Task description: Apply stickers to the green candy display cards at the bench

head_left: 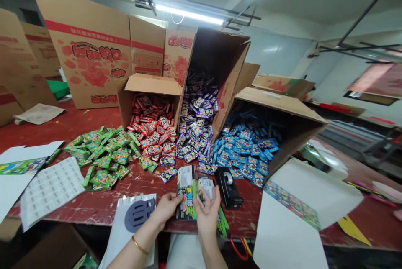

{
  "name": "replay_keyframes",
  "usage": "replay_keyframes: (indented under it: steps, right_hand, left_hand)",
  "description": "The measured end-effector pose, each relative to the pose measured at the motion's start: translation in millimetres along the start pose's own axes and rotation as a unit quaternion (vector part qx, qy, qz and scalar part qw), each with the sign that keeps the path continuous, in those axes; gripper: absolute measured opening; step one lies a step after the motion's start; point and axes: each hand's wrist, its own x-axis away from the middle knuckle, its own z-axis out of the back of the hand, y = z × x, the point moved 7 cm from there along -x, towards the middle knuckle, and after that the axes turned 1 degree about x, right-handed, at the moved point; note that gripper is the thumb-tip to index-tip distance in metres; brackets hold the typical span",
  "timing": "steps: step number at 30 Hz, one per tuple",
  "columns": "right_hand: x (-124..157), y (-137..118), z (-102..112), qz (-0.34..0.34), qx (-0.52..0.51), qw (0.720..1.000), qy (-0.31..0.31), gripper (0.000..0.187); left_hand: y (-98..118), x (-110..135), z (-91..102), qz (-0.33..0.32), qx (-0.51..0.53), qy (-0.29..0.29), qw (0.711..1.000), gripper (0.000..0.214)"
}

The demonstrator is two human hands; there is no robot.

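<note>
Left: carton [94, 68] bearing red characters, too unclear to read. Centre: left grip [168, 208] closed on the left edge of a green-and-black packet [187, 191], its coloured lettering unreadable, over the table [141, 183]; right grip [207, 206] at the packet's right side, closure indeterminable. Right: black tape dispenser [231, 195].

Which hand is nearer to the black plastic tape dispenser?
Right. The right hand is close beside the black dispenser, on its left; the left hand is farther left.
</note>
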Motion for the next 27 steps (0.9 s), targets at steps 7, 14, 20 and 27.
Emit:
replay_keyframes:
  steps: [7, 14, 20, 27]
  right_hand:
    - [49.9, -57.0, -14.4, -0.018, -0.044, 0.998, -0.038, 0.086]
    - [101.1, -38.3, 1.4, -0.127, -0.074, 0.976, -0.16, 0.083]
    - [63.4, -116.1, -11.6, -0.051, -0.054, 0.987, -0.144, 0.066]
    - [56.5, -127.8, -74.1, -0.116, -0.063, 0.931, -0.341, 0.062]
  left_hand:
    - [26.1, 63.8, 8.5, -0.006, 0.12, 0.028, 0.992, 0.052]
    - [76.0, 104.1, 50.3, -0.102, 0.116, -0.049, 0.987, 0.05]
    - [58.6, 124.5, 42.3, -0.157, -0.013, -0.066, 0.985, 0.023]
    - [62.7, 142.2, 34.7, -0.171, -0.051, -0.019, 0.984, 0.034]
